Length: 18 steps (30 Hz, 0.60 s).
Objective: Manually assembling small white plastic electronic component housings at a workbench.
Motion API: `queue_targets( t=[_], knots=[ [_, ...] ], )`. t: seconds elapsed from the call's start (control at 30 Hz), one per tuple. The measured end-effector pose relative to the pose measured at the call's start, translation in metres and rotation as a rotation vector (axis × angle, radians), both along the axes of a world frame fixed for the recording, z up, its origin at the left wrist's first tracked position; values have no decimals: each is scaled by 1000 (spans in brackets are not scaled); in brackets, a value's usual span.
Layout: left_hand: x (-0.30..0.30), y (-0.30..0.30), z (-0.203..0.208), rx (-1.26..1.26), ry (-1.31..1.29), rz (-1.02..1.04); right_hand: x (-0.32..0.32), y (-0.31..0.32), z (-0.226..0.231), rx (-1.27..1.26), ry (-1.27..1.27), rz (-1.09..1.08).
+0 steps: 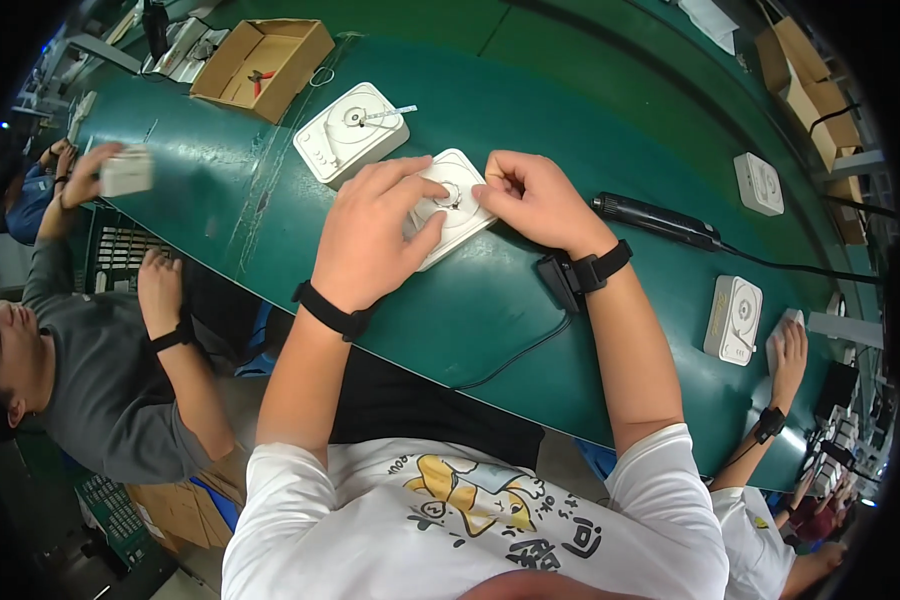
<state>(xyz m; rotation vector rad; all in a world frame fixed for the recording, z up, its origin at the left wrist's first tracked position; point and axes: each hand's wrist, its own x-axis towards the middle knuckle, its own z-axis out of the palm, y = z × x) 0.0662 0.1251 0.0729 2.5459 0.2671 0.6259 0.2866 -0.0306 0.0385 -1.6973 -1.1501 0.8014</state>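
Note:
A white, record-player-shaped device (462, 222) lies on the green table in front of me, its round middle part facing up. My left hand (378, 225) reaches over its left side and holds it, with thumb and index fingertip at the middle part. Against its right edge presses the thumb of my right hand (542, 200); the other fingers are curled in, and whatever they may pinch is hidden. Just beyond, a similar white device (350, 133) has a thin printed strip (390, 113) lying across its round part.
A black corded power screwdriver (660, 218) lies to the right. Further right sit two white devices (759, 184). A cardboard box (262, 66) with red-handled pliers (258, 82) stands at the far left. Co-workers sit on both sides; the left one's hand carries a white device (127, 170), blurred.

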Motion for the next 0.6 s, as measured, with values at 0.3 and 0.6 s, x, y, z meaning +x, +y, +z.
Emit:
queue_targets(
  t=[0.3, 0.6],
  knots=[
    [19, -15, -7, 310, -44, 76, -1, 0, -4, 13, -39, 7],
    [20, -24, -4, 122, 48, 141, -1, -1, -6, 2, -80, 2]
  ],
)
